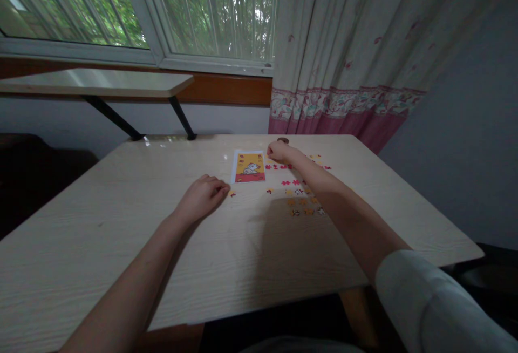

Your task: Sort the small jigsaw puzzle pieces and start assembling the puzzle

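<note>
My left hand (203, 195) rests knuckles-up on the pale wooden table (121, 234), fingers curled under, beside a small orange puzzle piece (232, 194). My right hand (278, 151) reaches far across, fingers closed in a pinch just right of a picture card (250, 167) with an orange and red cat drawing. What the pinch holds is too small to see. Several loose red and orange jigsaw pieces (301, 199) lie scattered under and beside my right forearm.
A small dark round object (283, 140) sits near the table's far edge behind my right hand. A narrow shelf (97, 83) on black brackets runs under the window. A flowered curtain (343, 61) hangs at the right.
</note>
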{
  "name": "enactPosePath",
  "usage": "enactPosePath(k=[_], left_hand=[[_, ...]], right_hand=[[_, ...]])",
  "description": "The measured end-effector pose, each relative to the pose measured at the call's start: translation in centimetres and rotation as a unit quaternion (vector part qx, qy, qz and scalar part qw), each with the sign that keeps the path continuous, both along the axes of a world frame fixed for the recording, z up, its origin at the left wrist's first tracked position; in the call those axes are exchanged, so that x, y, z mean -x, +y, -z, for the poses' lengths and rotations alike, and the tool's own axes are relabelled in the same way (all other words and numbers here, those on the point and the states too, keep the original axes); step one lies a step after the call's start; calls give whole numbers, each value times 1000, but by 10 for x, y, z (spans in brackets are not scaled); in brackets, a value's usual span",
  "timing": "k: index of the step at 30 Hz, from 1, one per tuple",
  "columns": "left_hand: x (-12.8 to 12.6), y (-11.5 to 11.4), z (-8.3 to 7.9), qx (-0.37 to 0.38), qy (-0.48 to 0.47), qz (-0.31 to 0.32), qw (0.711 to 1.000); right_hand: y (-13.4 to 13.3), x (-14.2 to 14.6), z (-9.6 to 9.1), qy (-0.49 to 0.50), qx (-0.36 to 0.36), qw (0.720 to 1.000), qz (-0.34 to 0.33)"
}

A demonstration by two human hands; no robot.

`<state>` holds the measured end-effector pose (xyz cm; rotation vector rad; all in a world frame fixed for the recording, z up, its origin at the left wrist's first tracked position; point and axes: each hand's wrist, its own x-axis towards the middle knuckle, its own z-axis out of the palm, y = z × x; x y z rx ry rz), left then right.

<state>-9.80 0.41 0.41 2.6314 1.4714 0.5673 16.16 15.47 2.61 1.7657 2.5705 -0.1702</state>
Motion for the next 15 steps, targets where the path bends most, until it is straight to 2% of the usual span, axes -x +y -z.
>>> enactPosePath(k=[8, 15], left_hand=[[0, 0, 1, 2, -38, 7, 999], [0, 1, 1, 1, -20, 4, 1000]], right_hand=[[-1, 7, -4, -13, 18, 999, -36], [-4, 10, -5, -10, 21, 999, -44]])
